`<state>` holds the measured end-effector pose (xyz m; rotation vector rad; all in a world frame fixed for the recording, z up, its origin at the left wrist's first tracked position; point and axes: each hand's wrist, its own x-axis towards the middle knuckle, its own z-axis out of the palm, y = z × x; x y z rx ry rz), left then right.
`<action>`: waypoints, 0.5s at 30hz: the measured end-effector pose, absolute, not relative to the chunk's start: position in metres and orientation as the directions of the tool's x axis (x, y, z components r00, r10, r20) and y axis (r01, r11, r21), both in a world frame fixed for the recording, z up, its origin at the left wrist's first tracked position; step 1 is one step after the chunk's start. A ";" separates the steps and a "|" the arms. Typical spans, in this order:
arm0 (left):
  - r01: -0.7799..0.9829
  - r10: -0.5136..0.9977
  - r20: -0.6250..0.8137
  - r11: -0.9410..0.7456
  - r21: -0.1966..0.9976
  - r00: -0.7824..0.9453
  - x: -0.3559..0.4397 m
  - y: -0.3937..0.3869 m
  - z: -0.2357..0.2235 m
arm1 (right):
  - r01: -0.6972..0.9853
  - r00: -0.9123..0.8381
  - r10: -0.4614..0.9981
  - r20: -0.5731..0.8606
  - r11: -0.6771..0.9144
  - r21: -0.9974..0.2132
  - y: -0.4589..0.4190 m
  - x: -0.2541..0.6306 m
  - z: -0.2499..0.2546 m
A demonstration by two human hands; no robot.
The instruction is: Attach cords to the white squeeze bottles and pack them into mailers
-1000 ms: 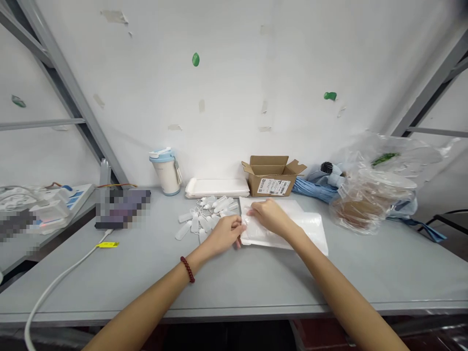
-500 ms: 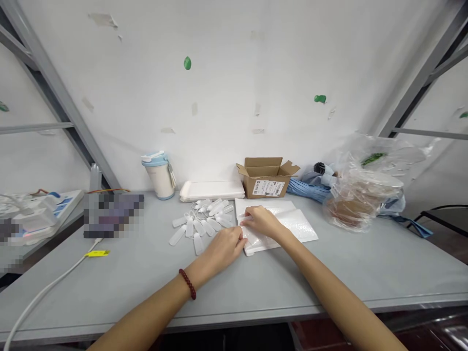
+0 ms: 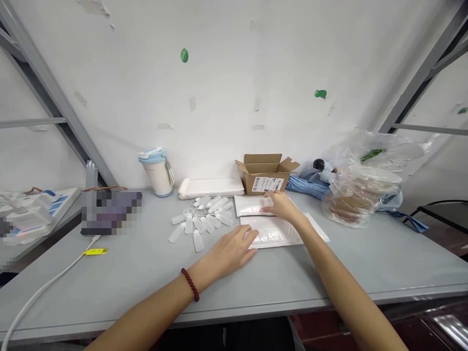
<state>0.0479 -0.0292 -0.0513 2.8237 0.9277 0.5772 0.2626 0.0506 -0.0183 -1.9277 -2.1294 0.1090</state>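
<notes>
A white bubble mailer (image 3: 280,233) lies flat on the grey table. Behind it, a narrower white padded piece (image 3: 250,206) overlaps its far edge; I cannot tell whether this is a second mailer or a folded part. My left hand (image 3: 234,248) is open, fingers apart, with its tips at the mailer's near left corner. My right hand (image 3: 281,205) curls its fingers and thumb on the right part of the padded piece, hiding that end. Just left of the mailer are several translucent white tags (image 3: 199,222), heaped with their ties tangled.
Along the wall stand a tumbler (image 3: 158,175), a stack of white packets (image 3: 211,187) and an open cardboard box (image 3: 266,178). Blue straps (image 3: 307,187) and plastic-wrapped rolls (image 3: 361,197) sit at right. A blurred-out device (image 3: 111,212) with a white cable (image 3: 54,280) lies at left.
My right hand has moved away to the right and back, onto the padded piece. My left hand has opened from a closed grip at the mailer's edge. The padded piece now shows separately behind the mailer.
</notes>
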 end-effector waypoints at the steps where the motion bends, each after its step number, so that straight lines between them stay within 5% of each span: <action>1: 0.548 0.586 0.328 -0.810 0.209 0.741 0.048 -0.029 -0.051 | 0.972 -0.075 0.990 0.117 0.099 -0.213 0.050 0.264 -0.019; 6: 0.463 0.480 0.387 -0.875 0.144 0.787 0.052 -0.029 -0.049 | 0.985 -0.082 0.997 0.013 0.083 -0.150 0.048 0.264 -0.022; 15: 0.459 0.496 0.390 -0.868 0.192 0.776 0.061 -0.020 -0.051 | 0.982 -0.143 0.987 0.072 0.150 -0.111 0.053 0.269 -0.027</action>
